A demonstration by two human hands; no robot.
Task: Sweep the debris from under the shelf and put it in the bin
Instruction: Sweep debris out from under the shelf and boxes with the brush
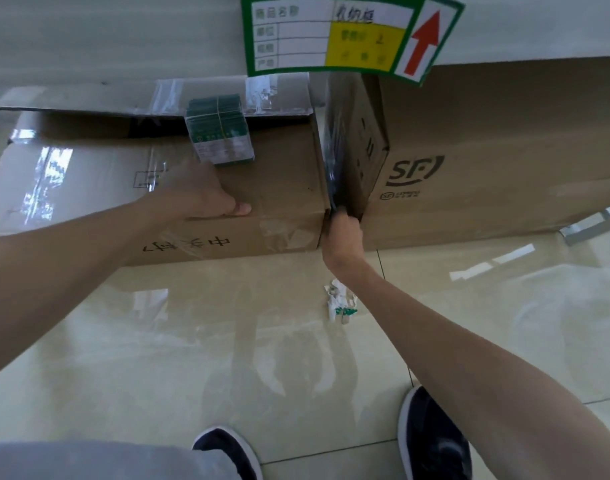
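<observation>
A crumpled white and green scrap of paper lies on the glossy tiled floor just in front of the boxes. My left hand rests flat on the top front edge of the left cardboard box, fingers curled over the edge. My right hand is closed on a dark, thin object that reaches into the narrow gap between the two boxes; its far end is hidden in the gap. The white shelf overhangs the boxes. No bin is in view.
A second cardboard box with an SF logo stands at the right. A bundle of green cards sits on the left box. A green label with a red arrow hangs from the shelf. My dark shoes stand below.
</observation>
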